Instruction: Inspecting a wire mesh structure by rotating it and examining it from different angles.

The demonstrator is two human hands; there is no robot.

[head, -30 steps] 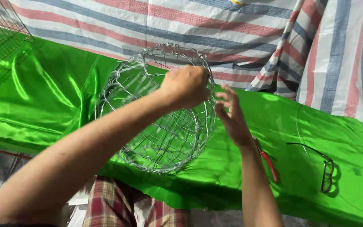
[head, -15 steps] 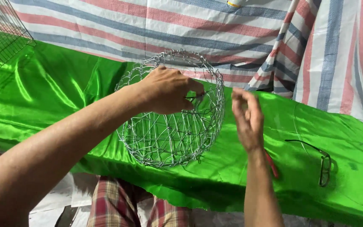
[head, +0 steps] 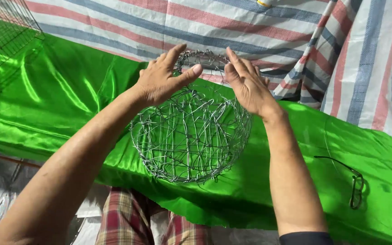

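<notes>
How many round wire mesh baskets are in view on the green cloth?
1. The round silver wire mesh basket stands on the shiny green satin cloth, between the left hand and the right hand. Flat wire mesh lies top left; others may be hidden.

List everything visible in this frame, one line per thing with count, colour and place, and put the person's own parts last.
wire basket: one, silver, round woven mesh, centre, over the green cloth between the hands
green cloth: one, shiny bright green, spread across the work surface from left to right
striped tarp: one, white with red and blue-grey stripes, hanging behind
wire mesh panel: one, dark grid, top left corner
eyeglasses: one pair, dark frame, lying on the cloth at right
plaid shorts: red and cream check, bottom centre
left hand: fingers spread, against the basket's upper left
right hand: fingers spread, against the basket's upper right
</notes>
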